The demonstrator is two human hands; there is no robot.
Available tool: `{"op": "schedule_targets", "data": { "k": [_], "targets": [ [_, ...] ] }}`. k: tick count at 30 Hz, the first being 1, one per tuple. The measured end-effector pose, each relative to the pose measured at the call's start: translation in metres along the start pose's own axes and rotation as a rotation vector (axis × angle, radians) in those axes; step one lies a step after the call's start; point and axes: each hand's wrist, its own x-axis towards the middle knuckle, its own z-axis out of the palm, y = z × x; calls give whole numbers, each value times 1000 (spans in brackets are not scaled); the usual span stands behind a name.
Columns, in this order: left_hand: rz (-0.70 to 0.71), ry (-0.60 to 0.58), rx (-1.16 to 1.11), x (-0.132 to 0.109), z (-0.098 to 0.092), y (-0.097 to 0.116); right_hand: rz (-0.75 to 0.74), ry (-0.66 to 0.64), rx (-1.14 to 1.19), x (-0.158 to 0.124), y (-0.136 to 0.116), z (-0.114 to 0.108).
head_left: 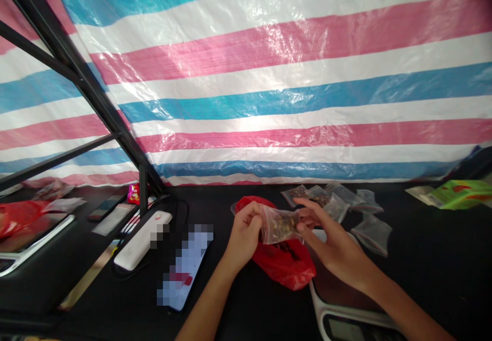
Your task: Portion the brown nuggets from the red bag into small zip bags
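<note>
A small clear zip bag (283,226) with brownish-green dried bits inside is held up between my two hands. My left hand (244,231) pinches its zip end, thumb and fingers closed on the plastic. At the opposite end, the thumb and fingers of my right hand (330,246) close on the bag's edge. Beneath it lies a red plastic bag (294,269), its mouth open and dark contents partly showing. Under my right forearm is a kitchen scale (321,305) with a grey display, partly covered by the arm.
Several zip bags (372,234), some with dark bits, lie behind my right hand. A green packet (459,193) is at far right. On the left are a phone (188,269), a white power strip (142,241) with cable, and a black frame (144,192). Striped sheeting (288,95) hangs behind.
</note>
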Motion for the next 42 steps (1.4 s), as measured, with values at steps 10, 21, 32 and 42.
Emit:
{"op": "schedule_targets", "data": {
  "k": [10, 21, 32, 42],
  "targets": [
    [413, 27, 738, -4, -19, 2, -58, -56, -107, -1, 5, 7],
    [339, -323, 932, -8, -6, -12, -276, 56, -217, -1, 7, -1],
    [314, -357, 907, -10, -7, -12, -338, 66, -129, -5, -10, 3],
    [309, -353, 944, -10, -5, -9, -322, 7, -146, -6, -4, 7]
  ]
}}
